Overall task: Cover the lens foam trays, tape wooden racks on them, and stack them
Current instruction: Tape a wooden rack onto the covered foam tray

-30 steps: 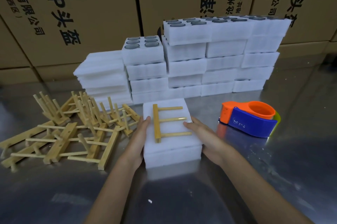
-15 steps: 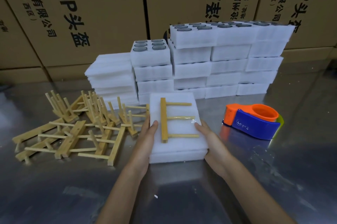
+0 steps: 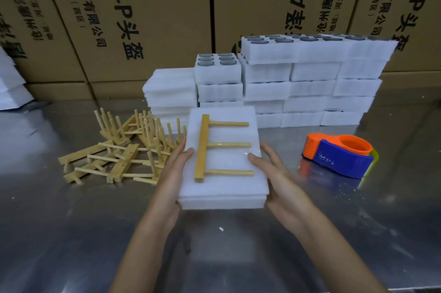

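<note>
Left grip and right grip clasp covered foam tray by sides, thumbs on top; wooden rack on it; tape dispenser right on counter.

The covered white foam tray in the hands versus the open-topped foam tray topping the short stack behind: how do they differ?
The covered white foam tray shows a flat top bearing a wooden rack; the open-topped foam tray shows round lenses in pockets. The first is held by both hands; the second rests on a stack. Both are white rectangular foam.
</note>
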The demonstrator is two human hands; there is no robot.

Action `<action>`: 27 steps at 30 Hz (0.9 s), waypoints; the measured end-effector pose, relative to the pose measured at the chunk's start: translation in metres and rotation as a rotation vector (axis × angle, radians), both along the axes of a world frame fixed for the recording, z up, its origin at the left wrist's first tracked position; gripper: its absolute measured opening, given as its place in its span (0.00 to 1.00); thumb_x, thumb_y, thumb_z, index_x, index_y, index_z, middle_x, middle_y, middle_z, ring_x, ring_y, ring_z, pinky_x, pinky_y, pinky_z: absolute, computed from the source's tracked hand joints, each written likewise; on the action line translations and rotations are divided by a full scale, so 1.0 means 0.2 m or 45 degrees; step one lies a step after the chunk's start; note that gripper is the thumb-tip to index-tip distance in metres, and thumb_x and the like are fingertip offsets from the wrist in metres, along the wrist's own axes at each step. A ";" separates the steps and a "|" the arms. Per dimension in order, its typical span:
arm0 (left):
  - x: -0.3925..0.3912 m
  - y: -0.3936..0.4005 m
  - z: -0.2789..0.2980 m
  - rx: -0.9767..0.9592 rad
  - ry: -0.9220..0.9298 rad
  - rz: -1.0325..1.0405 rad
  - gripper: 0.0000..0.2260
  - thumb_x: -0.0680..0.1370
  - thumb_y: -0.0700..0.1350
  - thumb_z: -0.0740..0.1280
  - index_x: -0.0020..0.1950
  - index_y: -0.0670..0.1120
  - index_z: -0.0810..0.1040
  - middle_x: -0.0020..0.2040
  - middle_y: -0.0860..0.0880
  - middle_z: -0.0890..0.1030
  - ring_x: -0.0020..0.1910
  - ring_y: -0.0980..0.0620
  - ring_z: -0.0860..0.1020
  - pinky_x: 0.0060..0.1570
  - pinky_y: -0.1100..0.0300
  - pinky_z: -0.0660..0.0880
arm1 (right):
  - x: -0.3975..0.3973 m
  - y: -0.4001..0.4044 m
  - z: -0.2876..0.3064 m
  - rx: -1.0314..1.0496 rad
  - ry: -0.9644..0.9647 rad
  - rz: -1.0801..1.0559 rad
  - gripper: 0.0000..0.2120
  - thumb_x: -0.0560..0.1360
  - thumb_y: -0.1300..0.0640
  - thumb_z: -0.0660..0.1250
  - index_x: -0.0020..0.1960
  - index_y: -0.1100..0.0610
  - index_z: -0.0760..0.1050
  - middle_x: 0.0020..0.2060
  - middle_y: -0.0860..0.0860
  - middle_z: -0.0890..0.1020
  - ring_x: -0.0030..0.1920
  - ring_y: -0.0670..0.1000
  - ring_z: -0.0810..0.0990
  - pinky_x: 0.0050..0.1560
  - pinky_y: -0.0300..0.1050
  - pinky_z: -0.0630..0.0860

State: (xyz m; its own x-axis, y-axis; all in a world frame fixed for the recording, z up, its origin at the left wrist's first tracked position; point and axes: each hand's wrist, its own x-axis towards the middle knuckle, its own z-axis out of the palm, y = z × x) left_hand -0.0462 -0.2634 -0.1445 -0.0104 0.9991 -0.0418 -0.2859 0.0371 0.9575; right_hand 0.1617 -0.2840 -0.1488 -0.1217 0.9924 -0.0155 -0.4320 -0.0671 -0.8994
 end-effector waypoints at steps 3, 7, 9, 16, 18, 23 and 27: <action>-0.15 -0.07 -0.02 -0.068 0.030 0.059 0.20 0.76 0.58 0.67 0.68 0.59 0.75 0.63 0.52 0.81 0.60 0.47 0.80 0.62 0.44 0.75 | -0.15 -0.04 -0.01 -0.047 0.043 0.053 0.24 0.75 0.56 0.73 0.67 0.41 0.72 0.57 0.50 0.85 0.58 0.53 0.84 0.59 0.54 0.80; -0.37 -0.14 0.00 -0.127 0.085 0.034 0.24 0.73 0.64 0.68 0.65 0.54 0.79 0.58 0.46 0.84 0.55 0.44 0.83 0.49 0.49 0.80 | -0.36 -0.07 -0.02 -0.110 0.117 0.039 0.27 0.73 0.61 0.74 0.68 0.45 0.71 0.56 0.54 0.86 0.56 0.55 0.85 0.56 0.52 0.82; -0.46 -0.16 0.02 -0.131 0.172 0.043 0.26 0.70 0.65 0.70 0.64 0.54 0.79 0.57 0.47 0.84 0.55 0.44 0.83 0.51 0.48 0.80 | -0.47 -0.09 -0.03 -0.100 0.121 0.008 0.29 0.73 0.64 0.74 0.68 0.46 0.71 0.57 0.54 0.85 0.54 0.54 0.85 0.52 0.50 0.83; -0.82 -0.16 0.11 -0.024 0.550 0.264 0.26 0.65 0.66 0.75 0.60 0.61 0.78 0.52 0.58 0.84 0.49 0.56 0.84 0.44 0.57 0.80 | -0.80 -0.10 -0.02 0.001 0.059 0.089 0.33 0.71 0.63 0.77 0.69 0.42 0.68 0.62 0.47 0.81 0.58 0.49 0.83 0.64 0.55 0.78; -0.94 -0.15 0.12 -0.075 0.650 0.305 0.24 0.65 0.65 0.74 0.58 0.61 0.79 0.53 0.55 0.84 0.51 0.52 0.84 0.51 0.49 0.80 | -0.87 -0.10 -0.01 0.017 -0.082 0.184 0.34 0.71 0.59 0.78 0.70 0.40 0.67 0.61 0.45 0.81 0.58 0.47 0.83 0.65 0.53 0.78; -1.20 -0.15 0.09 -0.197 0.907 0.393 0.21 0.67 0.66 0.72 0.55 0.57 0.79 0.51 0.51 0.83 0.46 0.52 0.82 0.42 0.55 0.77 | -1.07 -0.07 -0.03 -0.004 -0.448 0.431 0.41 0.72 0.50 0.76 0.78 0.41 0.57 0.70 0.46 0.74 0.67 0.49 0.76 0.69 0.54 0.74; -1.42 -0.15 0.02 -0.317 1.075 0.240 0.36 0.59 0.74 0.73 0.59 0.55 0.77 0.53 0.51 0.83 0.51 0.51 0.82 0.45 0.56 0.77 | -1.21 -0.08 -0.07 -0.031 -0.566 0.540 0.41 0.71 0.48 0.76 0.79 0.45 0.59 0.70 0.47 0.74 0.66 0.49 0.77 0.65 0.54 0.77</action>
